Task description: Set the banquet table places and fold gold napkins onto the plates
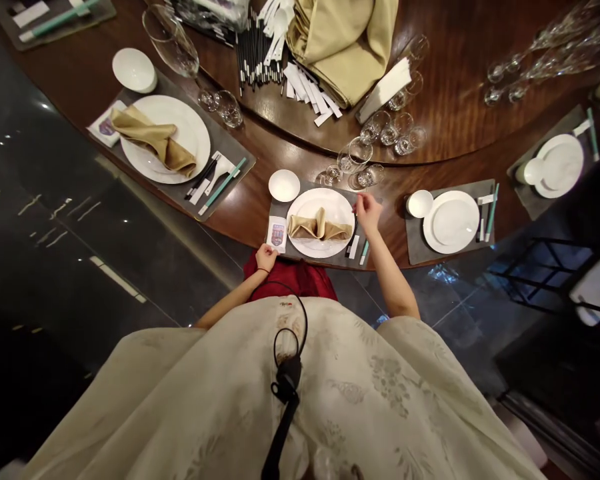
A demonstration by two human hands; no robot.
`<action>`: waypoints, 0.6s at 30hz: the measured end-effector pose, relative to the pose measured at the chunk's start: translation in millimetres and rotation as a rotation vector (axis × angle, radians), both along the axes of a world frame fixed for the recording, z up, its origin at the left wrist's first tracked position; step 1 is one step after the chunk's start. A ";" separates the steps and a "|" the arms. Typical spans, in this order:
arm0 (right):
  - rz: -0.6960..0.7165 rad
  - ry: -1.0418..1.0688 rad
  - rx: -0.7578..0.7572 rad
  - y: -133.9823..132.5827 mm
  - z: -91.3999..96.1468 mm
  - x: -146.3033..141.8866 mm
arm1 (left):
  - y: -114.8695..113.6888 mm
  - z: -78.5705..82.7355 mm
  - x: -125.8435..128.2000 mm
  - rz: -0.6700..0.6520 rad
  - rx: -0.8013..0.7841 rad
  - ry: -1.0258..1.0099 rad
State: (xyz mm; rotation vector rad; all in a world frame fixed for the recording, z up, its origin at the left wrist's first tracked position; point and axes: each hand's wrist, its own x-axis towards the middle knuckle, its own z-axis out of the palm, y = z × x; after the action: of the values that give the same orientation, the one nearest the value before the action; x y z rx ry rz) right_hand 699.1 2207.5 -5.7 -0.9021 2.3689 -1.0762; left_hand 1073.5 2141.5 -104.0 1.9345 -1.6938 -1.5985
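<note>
My left hand (266, 257) rests closed at the table's edge, touching the lower end of a small printed packet (277, 234) on the grey placemat (330, 261). My right hand (367, 212) is at the right rim of the white plate (305, 205), fingers pinched on something small I cannot make out. A folded tan napkin (319, 227) lies on the plate. A small white bowl (284, 185) stands at the plate's upper left. A white rest and a teal-handled piece (364, 252) lie below my right hand.
Set places lie to the left (165, 138) and right (451, 221) on the round wooden table. Several glasses (375, 143) stand just beyond my plate. On the inner turntable lie chopsticks (254, 50), paper sleeves and stacked tan napkins (345, 40). A dark floor lies on my left.
</note>
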 end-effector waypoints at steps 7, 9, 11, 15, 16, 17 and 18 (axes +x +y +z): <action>0.531 0.069 0.118 -127.1 -17.6 25.6 | -4.9 -3.4 -5.1 -0.017 0.064 -0.021; 0.508 0.131 0.236 -160.3 -25.0 30.9 | -10.6 -1.2 -1.3 -0.072 0.098 -0.003; 0.461 0.190 0.341 -188.5 -30.6 35.7 | -20.7 3.9 6.4 -0.181 0.202 0.034; 0.439 0.265 0.362 -226.7 -38.5 42.3 | -57.6 25.3 23.0 -0.364 0.354 0.080; 0.447 0.274 0.344 -232.5 -40.5 42.7 | -70.5 32.7 23.7 -0.374 0.309 0.091; 0.459 0.284 0.330 -236.8 -42.7 42.7 | -85.0 40.6 21.6 -0.374 0.233 0.108; 0.473 0.298 0.333 -239.7 -45.4 42.2 | -101.1 48.9 16.5 -0.370 0.143 0.130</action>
State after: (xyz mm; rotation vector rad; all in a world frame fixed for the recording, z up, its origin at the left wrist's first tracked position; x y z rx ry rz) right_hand 741.3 1967.7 -51.1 -1.4681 2.2803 -0.3733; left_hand 1089.9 2040.3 -55.2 1.5962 -2.0209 -1.9696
